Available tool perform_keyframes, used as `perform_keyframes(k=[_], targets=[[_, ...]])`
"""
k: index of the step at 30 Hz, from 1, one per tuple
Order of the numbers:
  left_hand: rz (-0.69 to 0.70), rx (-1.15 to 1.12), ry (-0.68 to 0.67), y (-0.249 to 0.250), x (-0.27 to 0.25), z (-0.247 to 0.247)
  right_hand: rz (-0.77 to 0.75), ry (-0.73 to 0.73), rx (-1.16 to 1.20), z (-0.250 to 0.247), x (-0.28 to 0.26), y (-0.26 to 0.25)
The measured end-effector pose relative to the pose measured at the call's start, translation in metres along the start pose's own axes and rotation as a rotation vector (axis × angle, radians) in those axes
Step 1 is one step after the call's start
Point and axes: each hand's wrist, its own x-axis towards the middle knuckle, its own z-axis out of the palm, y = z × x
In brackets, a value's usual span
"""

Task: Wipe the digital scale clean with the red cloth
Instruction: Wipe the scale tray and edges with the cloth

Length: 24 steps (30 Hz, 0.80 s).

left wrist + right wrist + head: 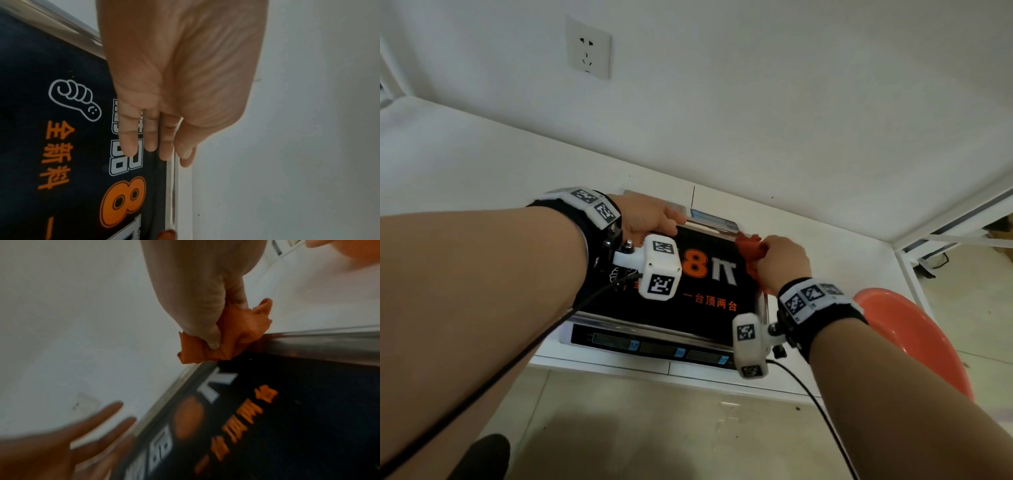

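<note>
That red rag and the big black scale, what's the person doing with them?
A person is cleaning a digital scale on a white counter. Their right hand holds a bunched-up red cloth at the far right corner of the scale's black platform. Their left hand lies with straight fingers along the far edge, probably steadying it.

The digital scale (681, 284) has a black platform with orange and white print, a silver rim; red cloth (751, 251); white counter (482, 161).

A plain indoor room: white counter (482, 164), wall socket (588, 48), tiled floor (654, 428).
</note>
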Motion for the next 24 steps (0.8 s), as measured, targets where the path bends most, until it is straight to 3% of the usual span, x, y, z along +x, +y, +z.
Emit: perform_keyframes(k=[4,7,9,13,16,21,23,24], targets=[[0.004,0.018,0.006,0.0,0.002,0.0,-0.029,-0.166,-0.049,0.019,-0.002,-0.015],[0.006,0.011,0.021,0.0,0.001,-0.002,0.0,-0.368,0.302,0.009,0.003,-0.024],[0.004,-0.008,0.054,-0.001,0.0,-0.009,0.01,-0.27,0.354,-0.004,0.012,-0.022],[0.016,-0.003,0.159,-0.003,-0.004,-0.029,0.039,-0.037,0.222,-0.015,0.023,-0.011],[0.052,0.071,0.225,-0.006,-0.012,-0.04,0.045,-0.126,0.163,0.0,0.017,-0.017],[0.068,0.086,0.242,-0.012,-0.012,-0.041,-0.115,-0.336,0.281,0.018,0.002,-0.064],[0.09,0.097,0.267,-0.011,-0.012,-0.04,-0.088,-0.465,0.409,0.017,0.002,-0.078],[0.104,0.113,0.288,-0.011,-0.012,-0.042,-0.066,-0.457,0.453,0.015,0.006,-0.08]])
